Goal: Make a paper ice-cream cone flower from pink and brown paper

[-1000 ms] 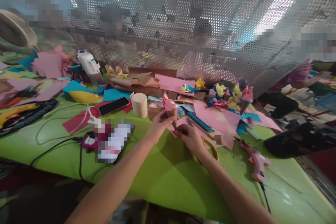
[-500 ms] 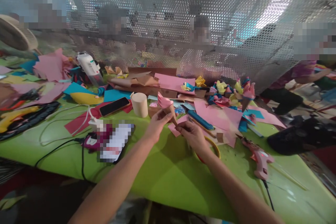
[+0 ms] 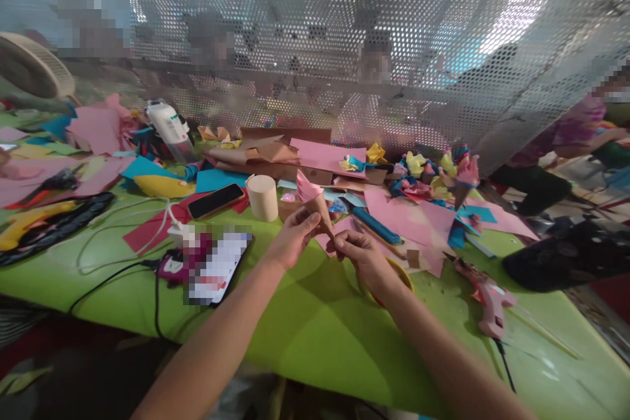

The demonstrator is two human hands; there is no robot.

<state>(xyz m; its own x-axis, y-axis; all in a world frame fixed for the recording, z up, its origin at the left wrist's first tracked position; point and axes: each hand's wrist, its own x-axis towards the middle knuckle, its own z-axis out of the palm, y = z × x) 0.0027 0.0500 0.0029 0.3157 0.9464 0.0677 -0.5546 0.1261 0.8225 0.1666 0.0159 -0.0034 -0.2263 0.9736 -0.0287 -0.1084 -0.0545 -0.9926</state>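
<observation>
My left hand (image 3: 291,236) pinches a brown paper cone with crumpled pink paper in its top (image 3: 314,198), held just above the green table (image 3: 305,335). My right hand (image 3: 361,256) is closed at the cone's lower tip, fingers pinched on it. Under my right wrist lies a yellow ring-shaped thing (image 3: 399,273), partly hidden. A pink glue gun (image 3: 485,297) lies on the table to the right of my right arm.
A beige paper cylinder (image 3: 262,197) and a black phone (image 3: 215,200) lie left of the cone. Pink, blue and brown paper sheets (image 3: 408,216) and finished paper cones (image 3: 460,177) crowd the back. Cables (image 3: 113,256) run at left. A perforated metal screen (image 3: 315,46) stands behind, with people beyond.
My right hand has risen from the table to the cone's tip and closed on it. The cone has tilted a little to the left in my left hand.
</observation>
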